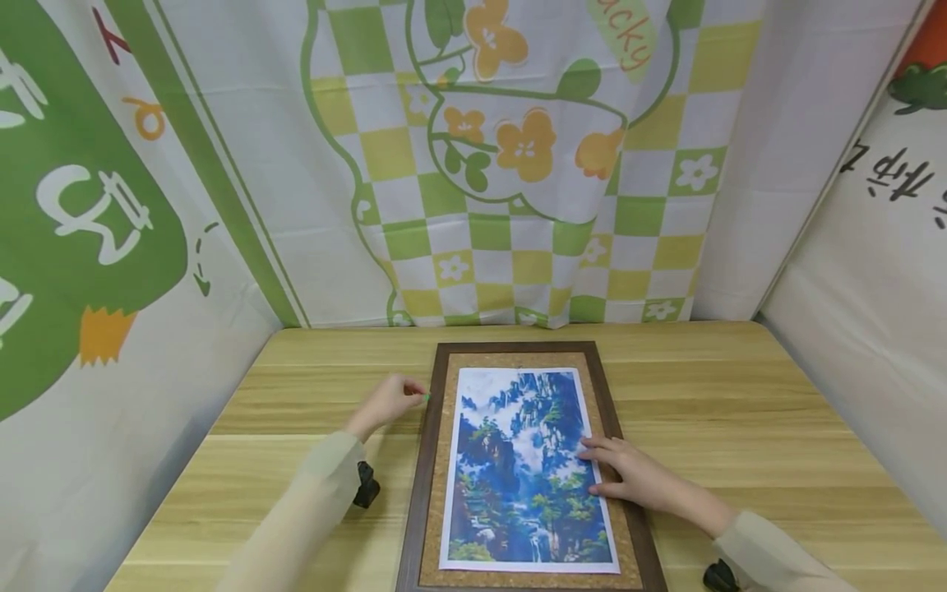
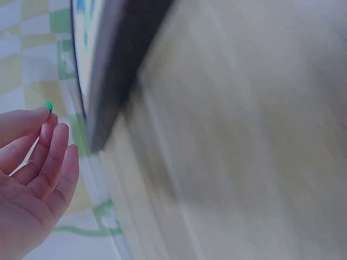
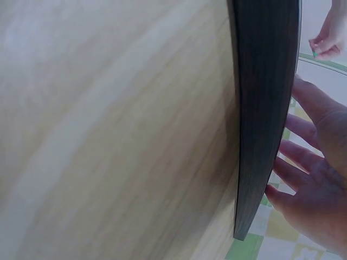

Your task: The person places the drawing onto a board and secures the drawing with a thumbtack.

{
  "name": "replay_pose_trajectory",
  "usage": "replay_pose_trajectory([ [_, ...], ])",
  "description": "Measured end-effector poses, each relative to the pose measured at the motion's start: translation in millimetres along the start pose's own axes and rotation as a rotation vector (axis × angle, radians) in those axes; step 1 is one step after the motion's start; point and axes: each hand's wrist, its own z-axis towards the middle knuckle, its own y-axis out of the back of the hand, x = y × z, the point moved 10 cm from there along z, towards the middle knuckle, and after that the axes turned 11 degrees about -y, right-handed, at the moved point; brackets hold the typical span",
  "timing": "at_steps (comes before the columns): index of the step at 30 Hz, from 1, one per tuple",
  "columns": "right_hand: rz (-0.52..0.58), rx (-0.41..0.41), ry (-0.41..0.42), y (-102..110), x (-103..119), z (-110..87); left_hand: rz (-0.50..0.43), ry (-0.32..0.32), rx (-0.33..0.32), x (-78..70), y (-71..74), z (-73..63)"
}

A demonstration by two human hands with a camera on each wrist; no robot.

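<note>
A cork board (image 1: 528,579) in a dark brown frame (image 1: 518,347) lies on the table. On it is a blue and green landscape print (image 1: 510,477) with a white border. My left hand (image 1: 388,403) pinches a small green pushpin (image 2: 49,107) between thumb and forefinger, just outside the frame's left side. Most of the pin is hidden by the fingertips. My right hand (image 1: 632,477) rests its spread, fairly straight fingers on the print's right edge, reaching across the frame's right side.
The wood-grain table (image 1: 740,395) extends on both sides of the board. A patterned cloth (image 1: 518,247) hangs behind it, with printed fabric walls left and right. Dark wrist devices (image 1: 366,485) sit by both sleeves.
</note>
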Motion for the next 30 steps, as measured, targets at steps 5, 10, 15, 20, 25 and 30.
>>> replay_pose_trajectory([
  [5,-0.003,0.005,0.003,0,2,0.7,-0.063,-0.010,-0.008,-18.0,-7.7,17.1],
  [10,0.003,0.009,-0.004,1,2,0.9,-0.057,-0.058,-0.016,-39.3,-14.6,35.8],
  [15,0.007,0.009,-0.004,1,1,0.8,-0.123,-0.051,-0.016,-49.6,-26.2,54.6],
  [20,-0.002,0.004,0.001,1,1,0.9,-0.175,0.011,-0.036,-54.3,-38.5,69.4],
  [25,-0.014,0.001,0.004,1,1,0.7,-0.181,0.041,-0.051,-56.2,-52.1,82.2],
  [30,-0.012,0.017,-0.004,1,0,0.5,-0.208,0.018,-0.086,-56.7,-64.4,92.9],
])
